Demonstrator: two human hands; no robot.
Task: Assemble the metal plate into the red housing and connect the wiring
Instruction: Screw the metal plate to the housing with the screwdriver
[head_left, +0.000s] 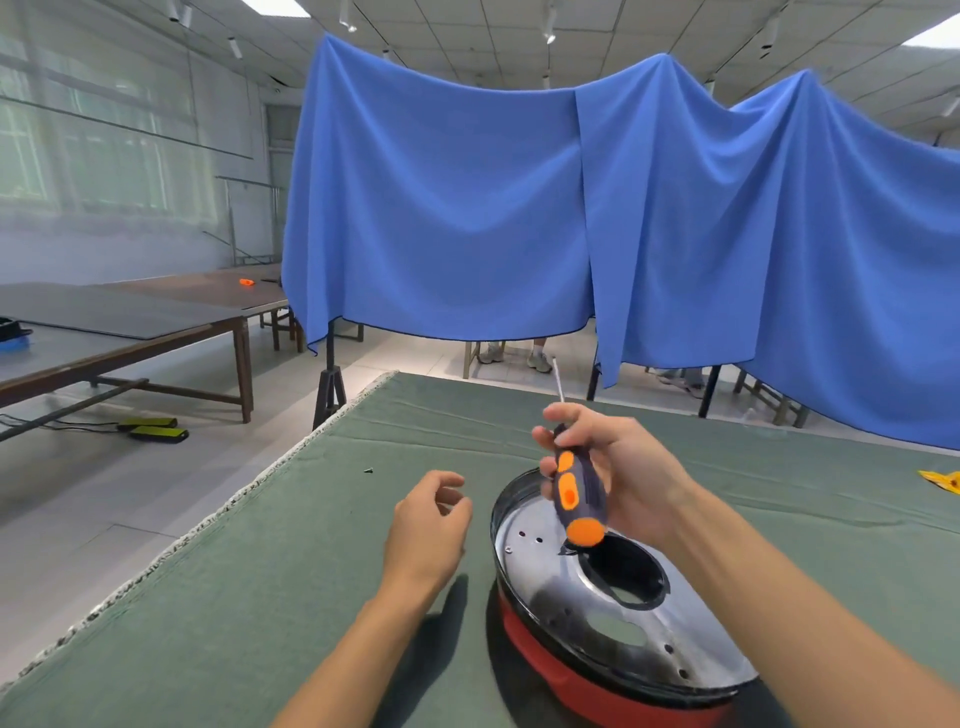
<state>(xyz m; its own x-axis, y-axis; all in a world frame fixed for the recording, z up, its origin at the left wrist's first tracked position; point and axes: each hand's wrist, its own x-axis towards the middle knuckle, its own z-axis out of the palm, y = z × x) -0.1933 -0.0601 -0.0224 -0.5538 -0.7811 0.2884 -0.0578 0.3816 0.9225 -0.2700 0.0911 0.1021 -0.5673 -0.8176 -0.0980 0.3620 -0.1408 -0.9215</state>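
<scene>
A round red housing (566, 680) with a black rim stands on the green-covered table (260, 597). A shiny metal plate (561, 582) with a large round hole and several small holes lies inside it. My right hand (618, 473) grips a screwdriver (576, 493) with a grey and orange handle above the plate's far edge, its thin shaft pointing up and away. My left hand (431, 525) hovers left of the housing with loosely curled fingers and holds nothing. A small dark screw (369, 471) lies on the cloth further left. No wiring shows.
A blue cloth (519, 208) hangs across the room behind the table, with people's feet visible beneath it. Long wooden tables (130, 332) stand at the left. A yellow object (943, 480) lies at the table's right edge. Black and yellow items (156, 428) lie on the floor.
</scene>
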